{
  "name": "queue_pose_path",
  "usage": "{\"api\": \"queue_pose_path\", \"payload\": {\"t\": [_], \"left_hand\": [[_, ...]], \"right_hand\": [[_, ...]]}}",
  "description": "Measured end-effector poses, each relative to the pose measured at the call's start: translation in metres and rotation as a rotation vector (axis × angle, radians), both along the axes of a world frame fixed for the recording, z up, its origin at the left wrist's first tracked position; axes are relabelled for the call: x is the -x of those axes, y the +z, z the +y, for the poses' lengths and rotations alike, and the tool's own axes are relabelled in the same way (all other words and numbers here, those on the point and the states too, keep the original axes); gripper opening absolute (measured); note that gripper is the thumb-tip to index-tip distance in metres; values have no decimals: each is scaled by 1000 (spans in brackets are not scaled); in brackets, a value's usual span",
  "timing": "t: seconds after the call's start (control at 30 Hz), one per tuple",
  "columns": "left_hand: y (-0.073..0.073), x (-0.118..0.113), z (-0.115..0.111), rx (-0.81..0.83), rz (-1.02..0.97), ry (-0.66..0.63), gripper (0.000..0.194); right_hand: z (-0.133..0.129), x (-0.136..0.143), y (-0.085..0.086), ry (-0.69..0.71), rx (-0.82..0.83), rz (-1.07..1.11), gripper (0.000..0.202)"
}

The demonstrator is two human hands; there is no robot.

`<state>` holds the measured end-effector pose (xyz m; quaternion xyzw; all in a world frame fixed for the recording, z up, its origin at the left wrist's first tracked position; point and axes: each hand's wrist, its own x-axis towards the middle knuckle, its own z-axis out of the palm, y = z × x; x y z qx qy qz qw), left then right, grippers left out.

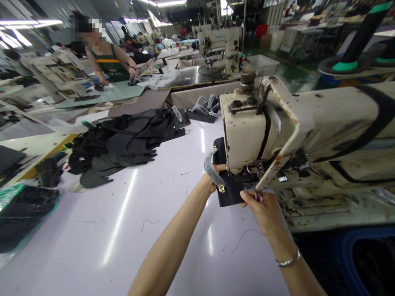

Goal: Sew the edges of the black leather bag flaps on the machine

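Observation:
A black bag panel [230, 191] lies partly under the head of a sewing machine [247, 131]. Its curved handle [212, 170] is wrapped in clear plastic and fixed with gold-coloured fittings. My left hand [213, 181] grips the panel at its left side, partly hidden behind the handle, one finger stretched toward the machine. At the panel's lower right corner, the closed thumb and forefinger of my right hand [265, 207] hold the edge. A small pinkish and metal item [259, 196] shows among the right fingers; its kind is unclear. The needle area is hidden.
A heap of black cut pieces [123, 139] lies to the left on the pale tabletop [148, 246]. Similar panels with wrapped handles [202, 111] sit behind. Loose threads are scattered about. A plastic-wrapped black bundle [27, 213] rests far left. Across, a person [108, 61] works at another table.

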<state>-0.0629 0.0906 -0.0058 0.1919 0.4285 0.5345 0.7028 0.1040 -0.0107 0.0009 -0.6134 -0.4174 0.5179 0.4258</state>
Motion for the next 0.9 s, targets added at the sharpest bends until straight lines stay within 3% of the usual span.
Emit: {"api": "queue_pose_path", "payload": {"t": [0.17, 0.43, 0.63, 0.9], "left_hand": [[0, 5, 9, 4, -27, -80, 6], [-11, 7, 18, 37, -10, -124, 8], [-11, 6, 19, 64, -11, -82, 32], [-6, 8, 27, 98, -34, -94, 12]], "right_hand": [[10, 7, -2, -38, -41, 52, 37], [-5, 23, -2, -176, 43, 201, 45], [-12, 40, -3, -328, 48, 452, 49], [-2, 49, -2, -394, 9, 532, 46]]}}
